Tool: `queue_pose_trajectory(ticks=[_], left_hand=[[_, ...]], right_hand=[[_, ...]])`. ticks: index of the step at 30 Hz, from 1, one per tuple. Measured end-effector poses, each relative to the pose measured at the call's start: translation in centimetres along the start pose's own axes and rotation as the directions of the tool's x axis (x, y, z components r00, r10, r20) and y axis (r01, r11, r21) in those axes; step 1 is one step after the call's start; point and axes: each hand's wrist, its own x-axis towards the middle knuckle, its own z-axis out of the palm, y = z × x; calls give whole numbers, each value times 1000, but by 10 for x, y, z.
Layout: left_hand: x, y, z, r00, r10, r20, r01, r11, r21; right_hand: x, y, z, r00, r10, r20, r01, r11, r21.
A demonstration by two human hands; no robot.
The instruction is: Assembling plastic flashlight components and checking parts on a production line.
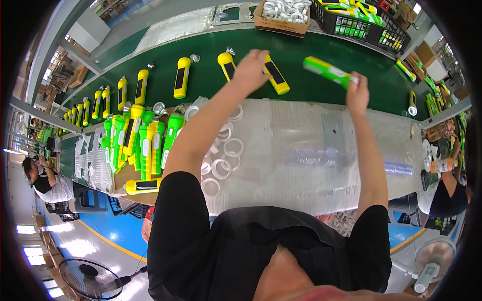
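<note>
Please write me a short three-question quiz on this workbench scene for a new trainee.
1. True or false: the right hand holds a green flashlight over the green conveyor belt.
2. Which thing does the left hand rest on? A) a white ring B) a yellow flashlight C) the cardboard box
3. Fill in: the white rings on the work table lie on a sheet of clear ______.

Key
1. True.
2. B; the left hand is on the yellow flashlight lying on the belt.
3. Plastic; the plastic sheet covers the table by the pile of green flashlights.
</note>
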Motion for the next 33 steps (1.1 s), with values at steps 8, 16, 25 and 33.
queue_pose_trajectory(ticks=[8, 16, 25, 33], left_hand=[[41, -84, 24, 939, -131, 319, 84, 984, 157], [27, -71, 3, 980, -2, 200, 19, 996, -84], [-55, 56, -78, 906, 331, -265, -399, 876, -270], [-165, 131, -79, 982, 183, -35, -170, 801, -574]], right_hand=[[23, -19, 36, 941, -196, 277, 263, 937, -230], [-7, -137, 149, 588, -143, 796, 272, 962, -28], [-83, -177, -8, 590, -300, 749, 42, 939, 343], [-213, -172, -105, 710, -195, 677, -276, 807, 522]])
